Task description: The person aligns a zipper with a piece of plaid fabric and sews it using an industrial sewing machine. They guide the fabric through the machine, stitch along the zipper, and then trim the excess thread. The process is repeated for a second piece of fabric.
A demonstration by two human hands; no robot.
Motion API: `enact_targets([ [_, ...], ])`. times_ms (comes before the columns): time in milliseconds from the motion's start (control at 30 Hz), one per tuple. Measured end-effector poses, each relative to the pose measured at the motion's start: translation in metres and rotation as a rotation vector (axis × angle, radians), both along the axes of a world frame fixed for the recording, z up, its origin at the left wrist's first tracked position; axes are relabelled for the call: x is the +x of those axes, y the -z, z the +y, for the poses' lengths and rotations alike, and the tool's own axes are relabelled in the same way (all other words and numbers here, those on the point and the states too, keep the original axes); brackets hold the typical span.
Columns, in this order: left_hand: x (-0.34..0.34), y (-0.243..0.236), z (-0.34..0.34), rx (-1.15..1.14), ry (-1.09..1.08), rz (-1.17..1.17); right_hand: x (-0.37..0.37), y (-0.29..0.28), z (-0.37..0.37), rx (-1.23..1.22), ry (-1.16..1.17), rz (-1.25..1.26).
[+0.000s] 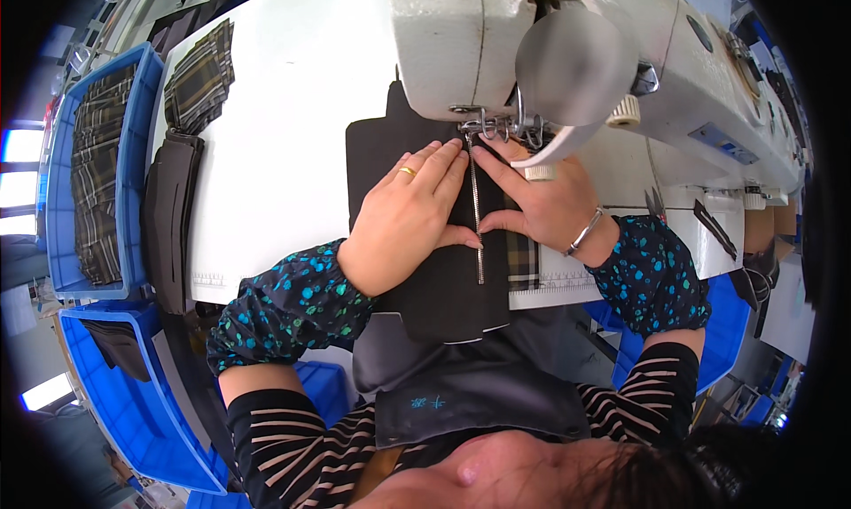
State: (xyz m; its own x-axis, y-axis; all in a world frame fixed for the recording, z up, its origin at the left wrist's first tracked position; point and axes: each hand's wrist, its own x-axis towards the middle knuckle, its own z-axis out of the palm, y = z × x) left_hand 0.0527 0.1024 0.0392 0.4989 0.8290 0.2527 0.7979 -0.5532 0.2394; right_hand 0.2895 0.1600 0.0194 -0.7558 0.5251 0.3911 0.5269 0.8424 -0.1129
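A dark fabric panel [377, 146] lies on the white table beneath the sewing machine's head [461, 48]. Along its middle runs a metal zipper [480, 265], its far end close to the presser foot [470, 130]. My left hand [399, 212] rests flat on the panel left of the zipper, fingers extended toward the foot and thumb at the teeth. On the other side, my right hand [558, 203] lies with fingers stretched out and thumb beside the zipper. Plaid fabric [525, 270] shows under the panel's right edge. The machine partly covers my right fingertips.
At the left, a blue bin [146, 93] holds plaid pieces, with a plaid stack [199, 75] and folded dark pieces [173, 217] beside it. Another blue bin [168, 429] stands nearer. Scissors [656, 203] and a dark strip [714, 228] lie right of my right hand.
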Motion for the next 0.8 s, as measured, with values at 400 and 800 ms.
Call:
enact_targets([
  [400, -0.004, 0.0, 0.004, -0.025, 0.033, 0.008, 0.0, -0.015, -0.004, 0.057, -0.044, -0.083],
  [800, -0.004, 0.012, 0.006, 0.071, 0.042, -0.006, 0.579, -0.212, 0.126, -0.011, 1.096, 0.471],
])
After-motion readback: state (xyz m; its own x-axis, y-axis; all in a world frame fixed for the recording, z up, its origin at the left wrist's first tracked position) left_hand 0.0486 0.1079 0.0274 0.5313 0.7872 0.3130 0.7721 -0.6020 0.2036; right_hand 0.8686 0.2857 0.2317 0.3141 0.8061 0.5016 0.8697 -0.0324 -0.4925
